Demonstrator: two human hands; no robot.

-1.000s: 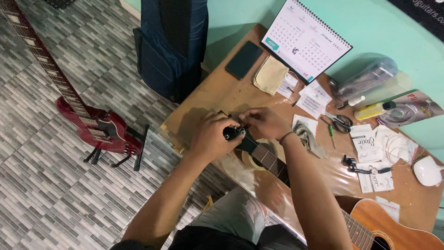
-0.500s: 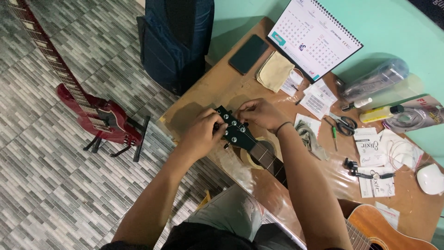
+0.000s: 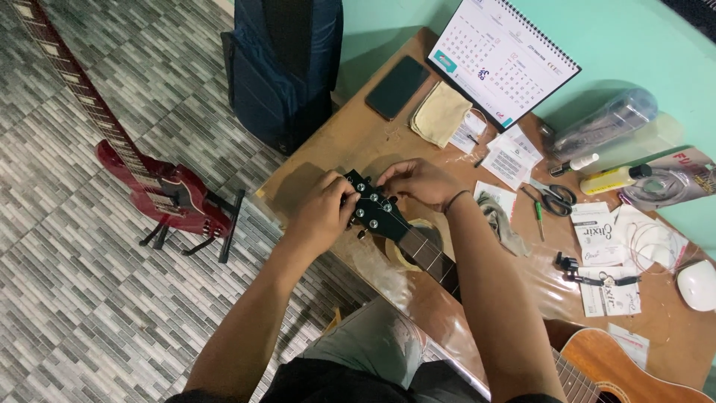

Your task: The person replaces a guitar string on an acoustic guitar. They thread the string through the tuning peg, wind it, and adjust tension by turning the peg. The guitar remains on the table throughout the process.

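An acoustic guitar lies across the brown table [image 3: 350, 142], its wooden body [image 3: 619, 369] at the lower right and its black headstock [image 3: 374, 209] pointing up-left. My left hand [image 3: 322, 210] grips the headstock's left edge at the tuning pegs. My right hand [image 3: 418, 181] holds the headstock's upper right side, fingers pinched at a peg. The dark neck [image 3: 429, 257] rests over a roll of tape [image 3: 403, 250].
A desk calendar [image 3: 503, 56], black phone [image 3: 397, 86], folded cloth [image 3: 440, 113], scissors [image 3: 553, 198], string packets [image 3: 600, 235], yellow bottle [image 3: 613, 179] and white mouse [image 3: 697, 283] crowd the table. A red electric guitar [image 3: 160, 190] on a stand and a blue gig bag [image 3: 283, 63] occupy the tiled floor.
Both hands have shifted on the headstock: it was covered a second ago and now shows between them. My view has drifted slightly.
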